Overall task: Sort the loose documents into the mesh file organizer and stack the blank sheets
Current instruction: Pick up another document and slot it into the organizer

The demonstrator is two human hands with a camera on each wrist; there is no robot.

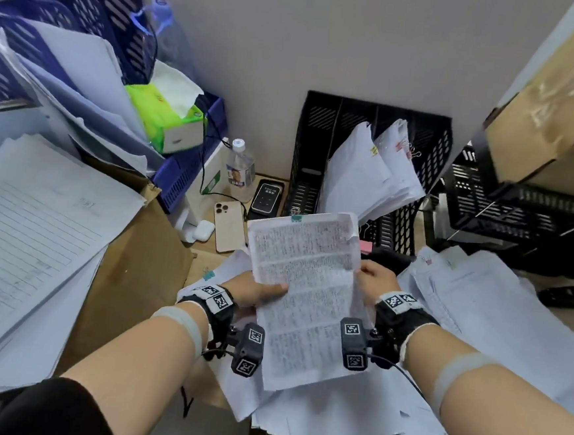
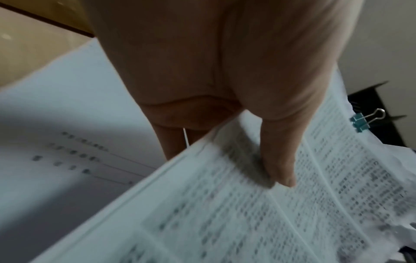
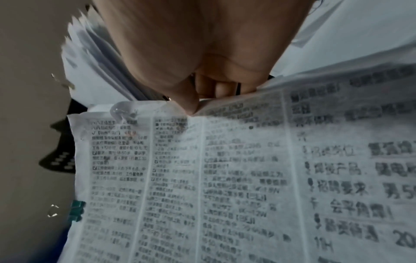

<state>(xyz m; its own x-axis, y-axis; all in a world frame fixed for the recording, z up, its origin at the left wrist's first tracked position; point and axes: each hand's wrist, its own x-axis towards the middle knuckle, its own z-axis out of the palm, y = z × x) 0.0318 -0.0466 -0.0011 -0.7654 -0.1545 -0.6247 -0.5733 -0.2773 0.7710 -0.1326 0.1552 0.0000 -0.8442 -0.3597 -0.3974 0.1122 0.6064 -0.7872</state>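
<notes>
Both hands hold up a densely printed document, several sheets bound by a teal binder clip at its top edge. My left hand grips its left edge, thumb on the printed face and fingers behind. My right hand pinches the right edge, thumb tip on the paper. The clip and the print show in the wrist views. The black mesh file organizer stands against the wall just beyond, with white papers leaning in its slots.
Loose white sheets lie piled under and right of my hands. A lined-paper stack rests on a cardboard box at left. Blue trays, a tissue box, a bottle, a phone and black crates crowd the back.
</notes>
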